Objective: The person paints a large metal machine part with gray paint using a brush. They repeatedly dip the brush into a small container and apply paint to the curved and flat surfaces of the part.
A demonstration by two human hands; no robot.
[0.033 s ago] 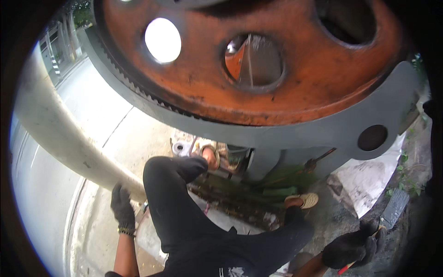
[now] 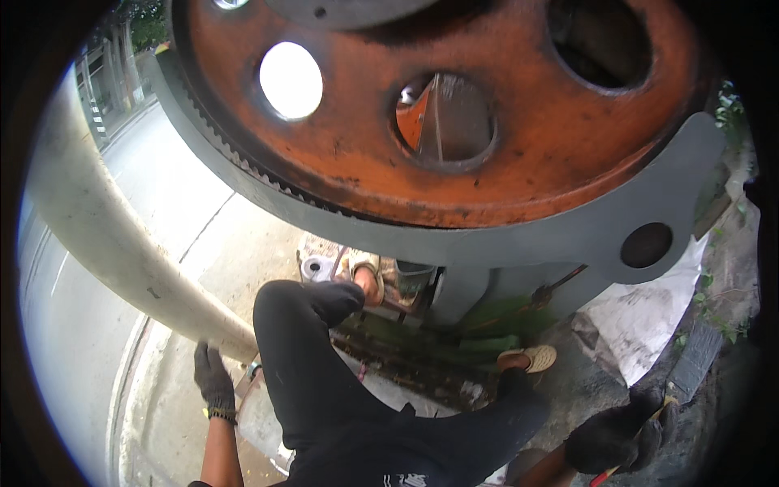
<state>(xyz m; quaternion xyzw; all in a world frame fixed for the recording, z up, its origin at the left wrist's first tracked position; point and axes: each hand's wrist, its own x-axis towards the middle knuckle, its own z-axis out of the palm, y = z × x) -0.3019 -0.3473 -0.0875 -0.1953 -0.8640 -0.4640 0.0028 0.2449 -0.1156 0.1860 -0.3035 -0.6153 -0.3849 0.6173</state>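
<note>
My right hand (image 2: 613, 438), in a dark glove, is closed around the handle of a paintbrush (image 2: 695, 363) at the lower right. Its handle is red at the end, and its broad flat head is grey. My left hand (image 2: 213, 380), also in a dark glove, has its fingers stretched out and holds nothing. It is just below a thick pale pole (image 2: 154, 272), and I cannot tell whether the fingertips touch it. Ahead of me stands a large orange wheel (image 2: 527, 154) with round holes and a toothed edge. A grey curved metal plate (image 2: 487, 243) runs around its lower side.
My bent legs (image 2: 296, 357) are below the wheel. A whitish sheet (image 2: 645, 325) lies on the ground at the right, near green plants (image 2: 714, 304). A road (image 2: 154, 154) runs along the left. A grey tub (image 2: 415, 274) stands near one foot.
My left hand has lowered slightly, and its fingers are straighter. The wheel sits slightly lower in view. My right hand still grips the brush.
</note>
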